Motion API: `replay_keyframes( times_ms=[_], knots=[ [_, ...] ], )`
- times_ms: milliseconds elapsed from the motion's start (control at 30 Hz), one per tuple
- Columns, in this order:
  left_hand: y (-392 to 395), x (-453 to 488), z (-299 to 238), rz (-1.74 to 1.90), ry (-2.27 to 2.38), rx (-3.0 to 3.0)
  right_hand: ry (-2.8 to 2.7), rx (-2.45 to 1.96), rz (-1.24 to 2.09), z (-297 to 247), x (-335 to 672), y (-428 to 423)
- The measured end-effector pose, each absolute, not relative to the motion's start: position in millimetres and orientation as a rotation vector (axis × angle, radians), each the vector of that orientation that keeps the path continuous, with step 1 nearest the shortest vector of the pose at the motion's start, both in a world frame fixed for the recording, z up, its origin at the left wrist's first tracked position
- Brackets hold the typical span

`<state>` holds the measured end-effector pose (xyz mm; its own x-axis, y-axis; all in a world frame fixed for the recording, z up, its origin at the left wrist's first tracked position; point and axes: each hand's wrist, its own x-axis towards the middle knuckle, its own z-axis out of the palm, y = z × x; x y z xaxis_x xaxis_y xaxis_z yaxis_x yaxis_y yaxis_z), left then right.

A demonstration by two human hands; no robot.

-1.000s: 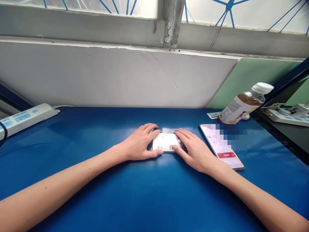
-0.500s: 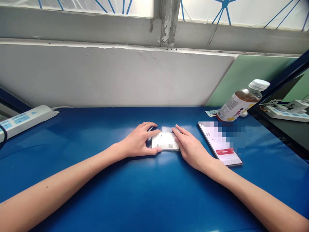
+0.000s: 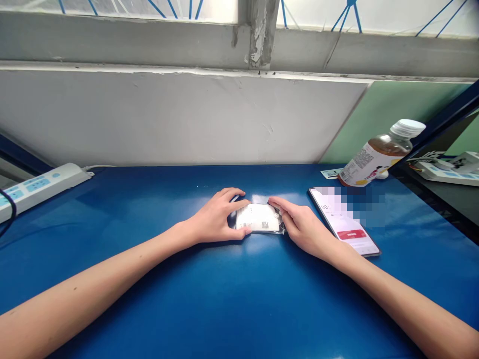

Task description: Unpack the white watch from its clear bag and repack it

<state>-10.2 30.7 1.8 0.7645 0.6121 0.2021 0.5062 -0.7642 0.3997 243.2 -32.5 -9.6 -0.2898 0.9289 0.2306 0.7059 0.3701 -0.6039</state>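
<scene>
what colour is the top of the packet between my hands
The packet is white on top with dark printing, best seen in the head view.

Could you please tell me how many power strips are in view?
2: one power strip at the left edge, another power strip at the right edge, partly covered by plugs.

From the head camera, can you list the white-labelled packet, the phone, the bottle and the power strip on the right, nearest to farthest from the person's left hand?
Nearest to the left hand first:
1. White-labelled packet: touching it, on its right.
2. Phone: right, past the right hand.
3. Bottle: farther right, behind the phone.
4. Power strip: far right of the view.
</scene>
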Motion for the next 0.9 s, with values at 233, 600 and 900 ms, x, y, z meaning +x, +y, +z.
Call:
replay_keyframes(
  times_ms=[233,600,900],
  knots=[
    [29,-7,1,0.399,0.857,2.783,-2.254,-1.268,0.128,-9,252,-28],
    [28,-8,-1,0.411,0.864,2.785,-2.293,-1.372,0.088,-5,255,-30],
    [28,-8,-2,0.431,0.853,2.766,-2.345,-1.333,0.076,-2,253,-32]
  ],
)
